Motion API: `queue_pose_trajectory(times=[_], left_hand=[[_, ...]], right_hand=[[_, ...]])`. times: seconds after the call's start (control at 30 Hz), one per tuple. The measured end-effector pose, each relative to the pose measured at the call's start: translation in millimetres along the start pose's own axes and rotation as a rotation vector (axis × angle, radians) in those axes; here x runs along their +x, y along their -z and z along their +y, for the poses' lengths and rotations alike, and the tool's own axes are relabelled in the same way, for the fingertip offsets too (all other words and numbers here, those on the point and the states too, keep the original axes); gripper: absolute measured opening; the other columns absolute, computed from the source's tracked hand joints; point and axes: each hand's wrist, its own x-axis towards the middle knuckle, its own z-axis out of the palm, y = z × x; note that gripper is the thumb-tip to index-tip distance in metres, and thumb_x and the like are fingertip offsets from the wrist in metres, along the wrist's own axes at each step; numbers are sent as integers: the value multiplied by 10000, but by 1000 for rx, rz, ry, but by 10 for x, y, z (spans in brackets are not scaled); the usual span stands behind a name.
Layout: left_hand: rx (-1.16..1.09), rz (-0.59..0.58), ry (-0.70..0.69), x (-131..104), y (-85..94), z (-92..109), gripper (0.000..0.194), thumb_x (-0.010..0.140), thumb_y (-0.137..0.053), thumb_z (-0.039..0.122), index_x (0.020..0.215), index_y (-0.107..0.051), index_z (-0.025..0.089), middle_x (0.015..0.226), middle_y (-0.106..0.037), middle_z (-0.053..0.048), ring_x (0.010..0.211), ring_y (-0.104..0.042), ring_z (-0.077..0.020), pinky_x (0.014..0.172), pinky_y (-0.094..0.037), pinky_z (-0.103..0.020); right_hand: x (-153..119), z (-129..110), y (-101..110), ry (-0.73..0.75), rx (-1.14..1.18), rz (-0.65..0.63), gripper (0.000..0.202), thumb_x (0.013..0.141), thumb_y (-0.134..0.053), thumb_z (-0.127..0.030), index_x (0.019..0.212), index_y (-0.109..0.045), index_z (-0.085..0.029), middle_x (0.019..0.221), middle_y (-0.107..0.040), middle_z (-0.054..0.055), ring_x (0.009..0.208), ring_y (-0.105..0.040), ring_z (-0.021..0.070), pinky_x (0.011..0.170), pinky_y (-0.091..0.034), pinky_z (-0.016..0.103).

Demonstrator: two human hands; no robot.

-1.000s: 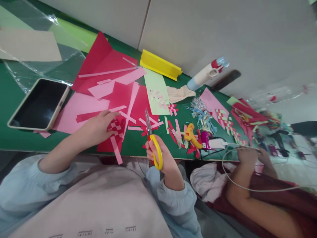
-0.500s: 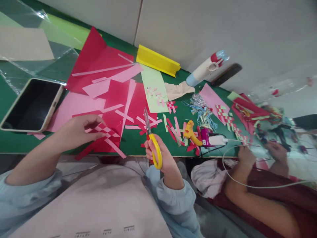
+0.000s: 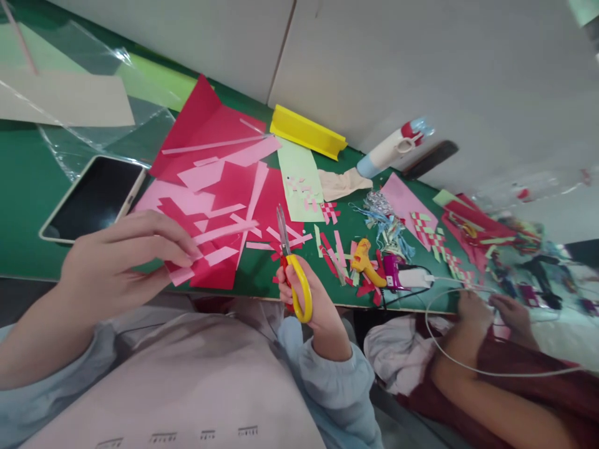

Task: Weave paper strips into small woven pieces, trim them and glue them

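My left hand [image 3: 126, 259] is closed, its fingertips and thumb pinching a woven piece of pink and red paper strips [image 3: 221, 255] near the front edge of the table. My right hand [image 3: 321, 302] grips a pair of scissors [image 3: 303, 290] with yellow and red handles, its blades pointing up and away from me. Those blades look nearly closed, with no paper between them. Behind the woven piece lie red paper sheets [image 3: 234, 187] and loose pink strips [image 3: 210, 174]. A small checkered red-and-pink piece [image 3: 330, 212] rests beyond the scissors, beside a pale green sheet [image 3: 299, 168].
To the left lies a phone [image 3: 93, 196] beside clear plastic [image 3: 70, 149]. An orange glue gun [image 3: 366, 262], cut strips [image 3: 337, 252] and a white cable [image 3: 435, 333] are to the right. At the back are a yellow folded strip [image 3: 306, 134] and a bottle [image 3: 386, 149]. Another person's hands [image 3: 475, 308] work at right.
My left hand has turned, with its back more toward me, and the woven piece is raised and spread differently. The whole view has shifted slightly. The scissors remain in my right hand.
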Motion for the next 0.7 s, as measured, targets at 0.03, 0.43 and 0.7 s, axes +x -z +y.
queue_pose_trajectory(times=[0.03,0.43,0.7], left_hand=[[10,15,-22,2,0,27,153,727,-715,261,684,-753,404,698,-756,10,593,-693,-233,574,-564,-378],[-733,657,881,-44,-435,-388,366,515,-860,146,747,-581,188,709,-649,20,673,-637,-134,592,-538,-241],[-794,662,1060,-235,-498,-537,297,564,-795,124,736,-560,183,660,-632,25,622,-640,-122,607,-593,-265]], right_hand=[[-5,-4,-8,1,-8,2,311,861,-710,-449,845,-486,-234,775,-485,-36,526,-333,60,484,-262,217],[-24,87,-94,-9,-13,-72,413,786,-776,-498,949,-479,-262,765,-486,-49,505,-327,55,471,-220,213],[-35,199,-116,-34,-21,-94,460,753,-784,-549,943,-488,-253,761,-497,-45,494,-314,49,463,-225,210]])
